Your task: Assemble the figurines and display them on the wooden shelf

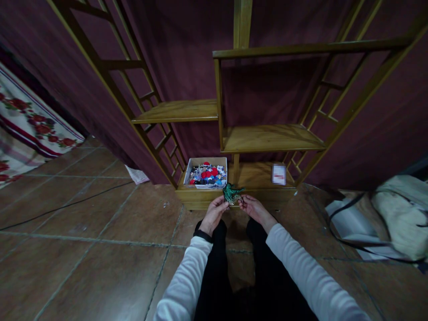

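Observation:
Between my two hands is a small green figure (230, 193) with a paler, ribbed lower part; it looks like a toy animal, but its exact kind is too small to tell. My left hand (216, 211) pinches its left lower side, thumb on top. On the other side, my right hand (253, 207) grips its right end with closed fingertips. Just behind the left hand, a white cardboard box (187, 173) full of small red, blue, white and black pieces stands on the bottom shelf (251, 177). A blurred, pale card or packet (278, 174) lies at that shelf's right.
A wooden shelf unit (272, 137) with staggered boards stands before a dark red curtain (187, 53). At right on the tiled floor (127, 223) are a pale bag (401, 209) and a dark strap. A black cable (67, 206) runs along the left; flowered cloth (36, 120) hangs there.

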A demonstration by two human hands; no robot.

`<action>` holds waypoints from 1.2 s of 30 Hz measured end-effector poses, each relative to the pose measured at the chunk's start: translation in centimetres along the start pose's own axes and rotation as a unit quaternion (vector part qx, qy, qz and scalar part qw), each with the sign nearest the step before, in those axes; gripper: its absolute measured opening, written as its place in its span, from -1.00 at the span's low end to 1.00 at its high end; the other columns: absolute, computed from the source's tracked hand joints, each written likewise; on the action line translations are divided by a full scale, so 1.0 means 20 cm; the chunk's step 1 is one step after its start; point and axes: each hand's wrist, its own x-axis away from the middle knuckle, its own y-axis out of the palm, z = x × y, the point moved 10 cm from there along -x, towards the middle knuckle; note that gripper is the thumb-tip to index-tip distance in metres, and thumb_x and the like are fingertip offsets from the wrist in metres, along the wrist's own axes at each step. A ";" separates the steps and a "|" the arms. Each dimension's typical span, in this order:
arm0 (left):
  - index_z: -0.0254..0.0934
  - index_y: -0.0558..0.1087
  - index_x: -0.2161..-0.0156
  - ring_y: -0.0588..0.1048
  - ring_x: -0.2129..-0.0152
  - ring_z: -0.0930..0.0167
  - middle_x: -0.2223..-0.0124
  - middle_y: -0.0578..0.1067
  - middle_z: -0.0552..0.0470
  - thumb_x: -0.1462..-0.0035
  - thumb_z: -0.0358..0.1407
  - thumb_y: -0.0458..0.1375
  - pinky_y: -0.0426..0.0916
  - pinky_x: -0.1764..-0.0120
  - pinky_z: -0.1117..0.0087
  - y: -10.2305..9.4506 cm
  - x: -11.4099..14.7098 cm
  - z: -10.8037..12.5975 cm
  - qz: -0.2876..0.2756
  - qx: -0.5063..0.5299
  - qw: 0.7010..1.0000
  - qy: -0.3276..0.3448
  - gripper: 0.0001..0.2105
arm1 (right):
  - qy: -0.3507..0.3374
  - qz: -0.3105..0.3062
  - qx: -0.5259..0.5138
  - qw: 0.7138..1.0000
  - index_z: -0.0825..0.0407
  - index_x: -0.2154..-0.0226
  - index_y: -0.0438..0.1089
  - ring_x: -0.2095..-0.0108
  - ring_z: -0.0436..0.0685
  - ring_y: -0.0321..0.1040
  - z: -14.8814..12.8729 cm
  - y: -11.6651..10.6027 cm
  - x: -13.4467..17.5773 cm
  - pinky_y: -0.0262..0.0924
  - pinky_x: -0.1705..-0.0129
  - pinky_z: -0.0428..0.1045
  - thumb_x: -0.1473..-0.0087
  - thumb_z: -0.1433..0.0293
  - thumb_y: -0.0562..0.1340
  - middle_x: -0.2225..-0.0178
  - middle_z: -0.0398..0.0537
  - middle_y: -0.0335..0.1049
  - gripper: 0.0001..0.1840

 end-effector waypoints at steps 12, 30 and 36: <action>-0.28 0.42 0.19 0.42 0.41 0.49 0.28 0.49 0.03 0.24 -0.38 0.34 0.28 0.37 0.49 0.02 -0.01 0.00 -0.016 -0.009 0.999 0.035 -0.60 | 0.006 0.012 -0.009 1.000 0.03 0.30 0.39 0.47 -0.05 0.35 -0.01 0.00 0.00 0.24 0.39 -0.11 0.10 0.38 0.30 0.40 -0.10 0.46 -0.78; -0.29 0.42 0.12 0.45 0.25 0.41 0.15 0.49 -0.06 0.04 -0.36 0.22 0.29 0.13 0.33 0.01 -0.03 -0.02 -0.037 0.075 0.996 -0.002 -0.70 | 0.009 -0.063 0.016 0.998 0.02 0.28 0.40 0.27 0.06 0.43 -0.07 0.16 0.09 0.26 0.09 0.04 0.14 0.38 0.31 0.27 -0.08 0.48 -0.74; -0.29 0.42 0.20 0.46 0.26 0.43 0.21 0.50 -0.02 0.02 -0.37 0.21 0.30 0.10 0.30 0.02 -0.03 -0.03 -0.040 0.088 0.995 -0.011 -0.78 | 0.037 -0.129 0.017 0.991 0.00 0.20 0.38 0.17 0.09 0.39 -0.06 0.26 0.14 0.18 0.02 0.10 0.09 0.33 0.27 0.12 -0.03 0.41 -0.69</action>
